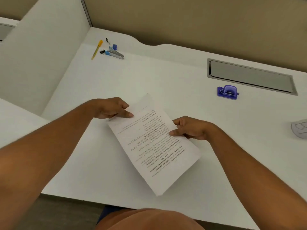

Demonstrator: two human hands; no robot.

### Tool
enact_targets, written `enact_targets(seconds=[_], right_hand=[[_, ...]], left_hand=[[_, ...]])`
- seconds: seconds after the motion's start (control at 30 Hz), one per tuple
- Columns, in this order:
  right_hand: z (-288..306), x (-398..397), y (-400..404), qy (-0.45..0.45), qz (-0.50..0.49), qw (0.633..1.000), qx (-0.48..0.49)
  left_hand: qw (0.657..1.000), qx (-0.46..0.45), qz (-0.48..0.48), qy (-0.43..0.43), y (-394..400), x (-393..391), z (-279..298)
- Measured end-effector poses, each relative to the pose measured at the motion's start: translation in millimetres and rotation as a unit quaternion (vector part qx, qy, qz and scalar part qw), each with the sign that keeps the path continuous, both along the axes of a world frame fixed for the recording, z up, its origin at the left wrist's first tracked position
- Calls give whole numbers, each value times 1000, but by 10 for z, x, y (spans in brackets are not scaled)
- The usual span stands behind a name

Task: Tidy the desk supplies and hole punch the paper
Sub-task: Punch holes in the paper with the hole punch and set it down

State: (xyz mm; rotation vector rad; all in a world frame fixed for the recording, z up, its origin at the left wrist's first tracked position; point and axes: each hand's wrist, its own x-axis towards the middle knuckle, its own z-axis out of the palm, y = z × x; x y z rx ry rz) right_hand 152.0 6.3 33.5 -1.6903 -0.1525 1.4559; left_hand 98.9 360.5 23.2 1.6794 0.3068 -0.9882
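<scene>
A: Where is the paper [152,143] now?

B: Held just above the tabletop [166,77], in front of the person and well short of the punch [227,92]. The left hand [113,107] pinches its far left corner, thumb on top. The right hand [191,128] pinches the right edge, on the side nearer the punch. Both are closed on it.

A: How will it handle?

B: My guess is light and floppy. It looks like a thin sheaf or a folded sheet, I cannot tell which. It should sag and the edges may slip apart if held by one corner only. Two grips on opposite edges, as now, keep it flat. For punching, I would hold close to the edge that goes into the slot, so that edge stays stiff and square.

A: What else is about?

B: Measured from the punch: a grey recessed tray [250,77] in the tabletop lies just behind it. Far to its left, by the corner partition, sit a yellow pen [96,49], a stapler [114,54], a black clip [102,51] and a small blue piece [114,46], close together. To its right, at the frame edge, is a pale round thing [299,128], too cut off to name.

A: Anything in the way?

B: No. The tabletop between paper and punch is bare.
</scene>
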Motion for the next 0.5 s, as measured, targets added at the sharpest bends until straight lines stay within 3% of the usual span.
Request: enact_targets(seconds=[0.17,0.27,0.33,0.4,0.5], right_hand=[[31,4,-638,59,-118,991,9],[-95,-176,-1129,175,-284,940,68],[-165,-360,-1344,212,-340,909,114],[-212,-555,-1452,183,-368,903,127],[-262,-776,-1526,40,-399,912,87]], left_hand=[[994,-46,97,-13,-300,-98,-158],[984,-61,167,-29,-524,-181,-235],[974,-67,213,-44,-713,-235,-279],[964,-71,249,-59,-922,-292,-330],[954,-65,283,-80,-1256,-367,-393]])
